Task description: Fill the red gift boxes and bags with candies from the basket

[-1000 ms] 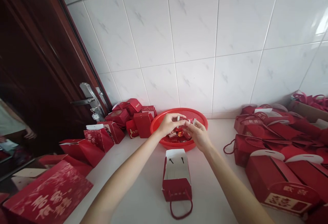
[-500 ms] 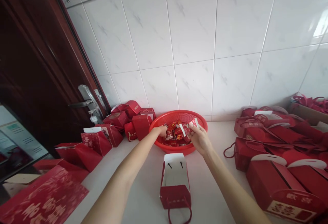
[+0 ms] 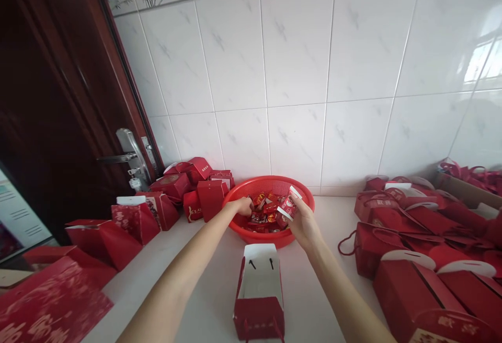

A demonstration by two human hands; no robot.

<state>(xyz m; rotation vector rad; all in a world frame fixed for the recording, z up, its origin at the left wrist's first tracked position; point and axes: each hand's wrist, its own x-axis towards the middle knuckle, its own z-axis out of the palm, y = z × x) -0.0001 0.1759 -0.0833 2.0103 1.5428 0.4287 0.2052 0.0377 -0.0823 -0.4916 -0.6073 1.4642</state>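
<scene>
The red basket (image 3: 251, 237) sits on the desk (image 3: 329, 280) with a heap of wrapped sweets (image 3: 270, 207) inside it. At the basket's nine o'clock side, the left hand (image 3: 243, 206) reaches in over the rim, fingers down among the sweets; they are partly hidden, so I cannot tell whether its grip is closed on anything. At about three o'clock the right hand (image 3: 304, 223) has its grip clamped on a red packet (image 3: 289, 207) with white ends, thumb and fingers together on it, above the sweets.

At six o'clock from the basket, and just apart from it, stands an open box (image 3: 259, 280) — red outside, white within, two short dark cords on its far inner side. Small red boxes (image 3: 212, 199) cluster at nine to ten o'clock; larger red packages (image 3: 104, 243) line the desk toward eight. Rows of red gift boxes (image 3: 415, 293) fill three to four o'clock — a carton (image 3: 463, 189) of ribbons lies behind them. The tiled wall (image 3: 294, 60) rises at twelve, with a dark door (image 3: 70, 81) at ten.
</scene>
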